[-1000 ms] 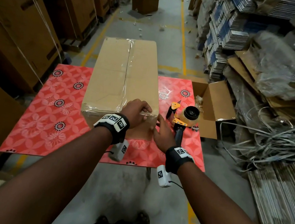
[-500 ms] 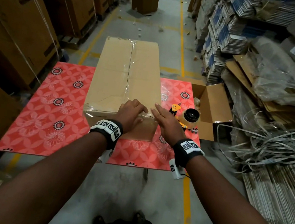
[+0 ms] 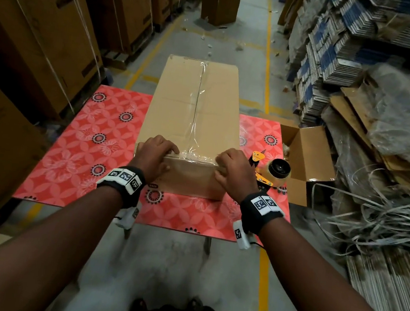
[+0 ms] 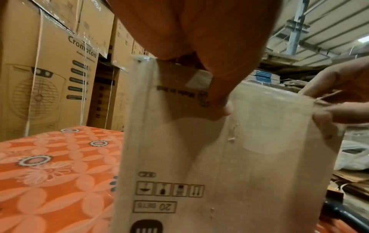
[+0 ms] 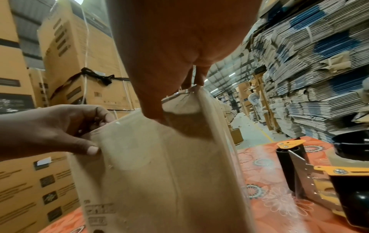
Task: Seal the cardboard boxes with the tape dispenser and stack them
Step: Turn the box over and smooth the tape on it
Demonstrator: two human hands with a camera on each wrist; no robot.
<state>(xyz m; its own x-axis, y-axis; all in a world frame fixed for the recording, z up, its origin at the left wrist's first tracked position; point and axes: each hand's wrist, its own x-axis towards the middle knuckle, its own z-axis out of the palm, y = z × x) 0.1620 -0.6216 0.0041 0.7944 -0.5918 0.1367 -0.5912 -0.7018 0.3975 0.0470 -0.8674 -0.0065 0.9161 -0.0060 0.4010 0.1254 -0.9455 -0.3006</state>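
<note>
Left hand point(image 3: 153, 155) curling over the near top edge of the cardboard box point(image 3: 193, 118), fingers lying on the lid, thumb pressing flat against the front face; right hand point(image 3: 231, 170) doing the same at the near right corner, fingers hooking over the edge and thumb pinching the front panel, both hands clamping on the box with a stretch of clear tape point(image 3: 197, 157) running between them along that edge

Standing lengthwise on a table point(image 3: 66, 155) covered in red flower-patterned cloth, far end of the box overhanging the table's back edge, a taped seam running down the middle of the lid; printed handling symbols and "20 SETS" reading upside down on the front face in the left wrist view

Resting on the cloth just beside the right hand, a yellow and black tape dispenser point(image 3: 272, 172), touching neither hand; gaping open just past it, at the table's right edge, a smaller open carton point(image 3: 302, 164)

Stretching away beyond, a grey concrete aisle point(image 3: 250, 58) with yellow floor lines, tall strapped cartons point(image 3: 47, 30) towering on the left, stacks of flattened cardboard point(image 3: 338, 50) and a tangle of loose strapping point(image 3: 380, 219) crowding the right, another open box point(image 3: 219, 5) sitting far down the aisle
</note>
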